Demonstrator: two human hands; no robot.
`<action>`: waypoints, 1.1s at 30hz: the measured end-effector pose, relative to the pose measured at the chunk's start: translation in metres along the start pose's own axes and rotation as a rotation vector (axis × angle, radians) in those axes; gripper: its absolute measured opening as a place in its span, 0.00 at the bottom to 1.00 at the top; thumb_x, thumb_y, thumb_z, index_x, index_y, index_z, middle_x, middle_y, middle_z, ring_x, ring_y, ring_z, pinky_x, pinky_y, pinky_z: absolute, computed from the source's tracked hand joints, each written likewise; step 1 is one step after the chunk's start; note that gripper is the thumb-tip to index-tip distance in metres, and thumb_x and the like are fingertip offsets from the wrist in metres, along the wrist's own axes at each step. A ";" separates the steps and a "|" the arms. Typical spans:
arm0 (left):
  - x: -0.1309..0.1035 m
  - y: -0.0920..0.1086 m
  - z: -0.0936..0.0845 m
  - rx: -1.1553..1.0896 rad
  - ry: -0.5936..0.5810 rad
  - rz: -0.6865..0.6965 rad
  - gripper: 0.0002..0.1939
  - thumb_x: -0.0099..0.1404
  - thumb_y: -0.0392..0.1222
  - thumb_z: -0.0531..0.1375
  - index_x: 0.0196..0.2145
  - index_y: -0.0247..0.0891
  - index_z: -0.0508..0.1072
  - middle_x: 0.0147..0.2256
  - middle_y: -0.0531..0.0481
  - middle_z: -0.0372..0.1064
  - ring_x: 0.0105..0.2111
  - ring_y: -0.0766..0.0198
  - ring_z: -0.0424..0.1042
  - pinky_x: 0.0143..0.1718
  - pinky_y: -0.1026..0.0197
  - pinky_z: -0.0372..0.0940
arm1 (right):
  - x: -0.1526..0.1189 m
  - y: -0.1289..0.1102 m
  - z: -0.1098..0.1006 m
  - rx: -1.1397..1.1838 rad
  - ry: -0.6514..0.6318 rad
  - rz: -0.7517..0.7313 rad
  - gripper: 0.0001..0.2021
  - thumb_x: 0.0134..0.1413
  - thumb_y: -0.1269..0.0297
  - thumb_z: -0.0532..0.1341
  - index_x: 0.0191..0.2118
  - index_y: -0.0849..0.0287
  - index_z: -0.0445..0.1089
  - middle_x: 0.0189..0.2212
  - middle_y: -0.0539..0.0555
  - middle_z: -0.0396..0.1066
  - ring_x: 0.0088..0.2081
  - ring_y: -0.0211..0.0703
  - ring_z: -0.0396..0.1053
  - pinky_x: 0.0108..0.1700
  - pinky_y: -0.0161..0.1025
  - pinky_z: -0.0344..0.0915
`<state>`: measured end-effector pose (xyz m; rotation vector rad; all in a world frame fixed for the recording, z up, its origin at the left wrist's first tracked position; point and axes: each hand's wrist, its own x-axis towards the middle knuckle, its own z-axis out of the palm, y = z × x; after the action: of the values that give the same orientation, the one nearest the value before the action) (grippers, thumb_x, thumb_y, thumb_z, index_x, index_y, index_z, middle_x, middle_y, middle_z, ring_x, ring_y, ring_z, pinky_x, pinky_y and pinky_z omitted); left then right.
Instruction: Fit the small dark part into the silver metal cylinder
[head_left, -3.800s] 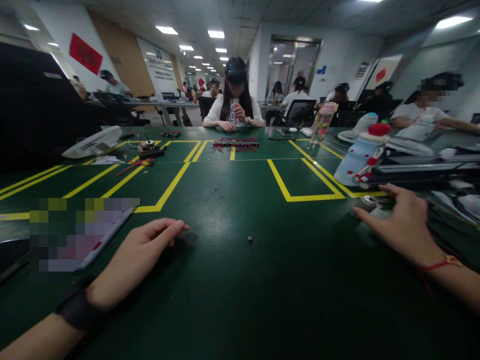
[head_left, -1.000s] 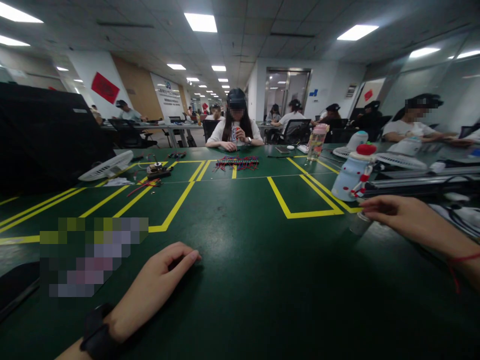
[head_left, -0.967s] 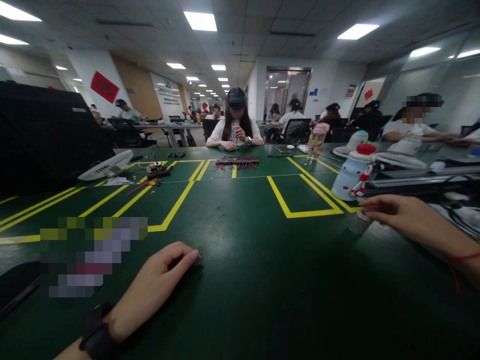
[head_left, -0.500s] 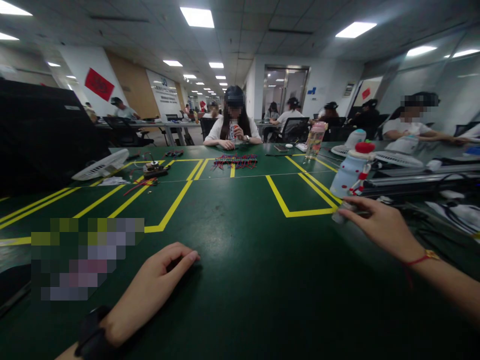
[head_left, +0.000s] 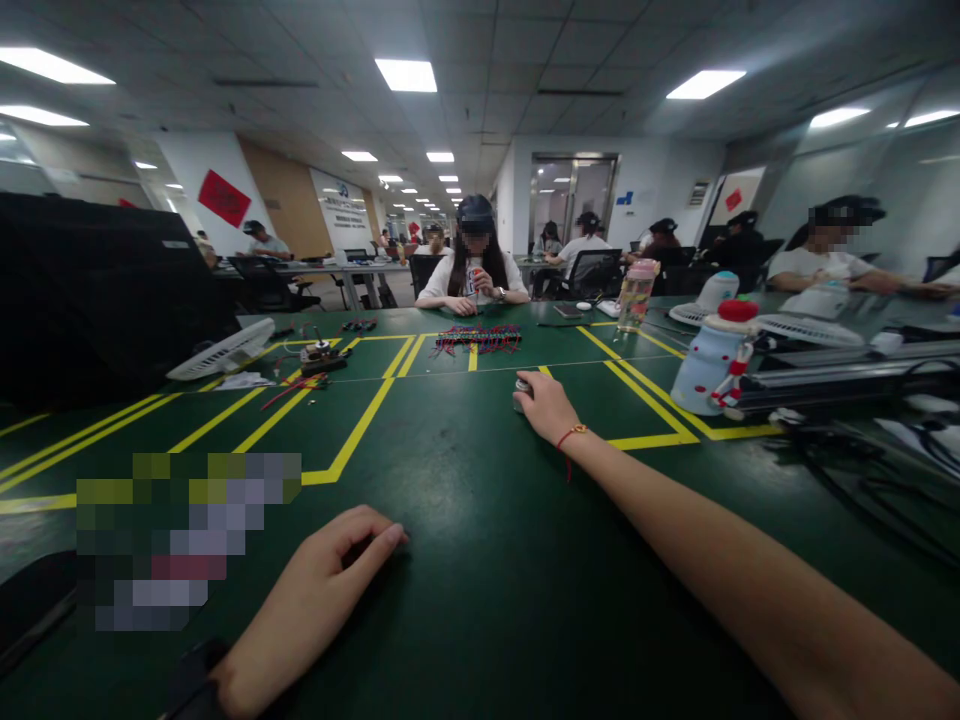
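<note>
My right hand (head_left: 549, 407) is closed round a small greyish, partly see-through object (head_left: 519, 398), held over the middle of the green table (head_left: 465, 620). Its kind is not clear, as the fingers cover most of it. My left hand (head_left: 341, 560) rests on the near part of the table, its fingers loosely curled and the thumb tip against the forefinger. Nothing shows in it. Beyond my right hand lies a row of small parts with red and blue wires (head_left: 478, 339).
A blue bottle with a red lid (head_left: 701, 365) and a clear pink-lidded bottle (head_left: 636, 297) stand at right, near black cables (head_left: 847, 480). At left are a white fan (head_left: 225, 350) and a wired device (head_left: 322, 355). Across the table sits a person (head_left: 474, 260) holding something small.
My right hand has carried the small greyish object from beside the blue bottle leftward to the table's middle. My left hand has stayed in place. The view has tilted slightly up.
</note>
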<state>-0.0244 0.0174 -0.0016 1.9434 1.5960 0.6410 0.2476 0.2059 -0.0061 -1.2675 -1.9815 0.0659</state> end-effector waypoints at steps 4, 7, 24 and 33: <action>0.000 -0.001 0.001 -0.001 -0.015 0.010 0.17 0.67 0.53 0.50 0.32 0.43 0.73 0.34 0.52 0.71 0.37 0.60 0.70 0.40 0.61 0.63 | -0.036 -0.016 -0.030 0.061 -0.039 -0.039 0.18 0.57 0.65 0.57 0.52 0.64 0.67 0.49 0.60 0.68 0.51 0.42 0.65 0.57 0.45 0.60; 0.000 0.001 0.001 0.002 -0.023 0.019 0.17 0.67 0.54 0.49 0.33 0.43 0.73 0.35 0.52 0.71 0.38 0.59 0.70 0.41 0.60 0.63 | -0.072 -0.036 -0.054 0.101 -0.111 -0.087 0.19 0.56 0.64 0.58 0.53 0.62 0.67 0.50 0.57 0.69 0.51 0.40 0.66 0.56 0.44 0.62; 0.009 0.077 0.042 -0.131 -0.003 0.303 0.12 0.67 0.48 0.54 0.44 0.46 0.72 0.42 0.50 0.71 0.40 0.61 0.68 0.43 0.57 0.64 | -0.154 -0.085 -0.061 0.551 -0.326 0.072 0.21 0.48 0.63 0.64 0.49 0.56 0.62 0.45 0.53 0.69 0.45 0.38 0.69 0.49 0.40 0.67; 0.021 0.087 0.040 -0.159 0.064 0.315 0.11 0.65 0.46 0.56 0.33 0.43 0.77 0.37 0.49 0.71 0.38 0.61 0.69 0.40 0.58 0.63 | -0.155 -0.086 -0.063 0.619 -0.346 0.100 0.20 0.48 0.67 0.64 0.48 0.57 0.60 0.44 0.52 0.69 0.44 0.35 0.69 0.47 0.37 0.67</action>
<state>0.0689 0.0200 0.0274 2.0875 1.2406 0.9349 0.2545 0.0181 -0.0143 -0.9786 -1.9453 0.9273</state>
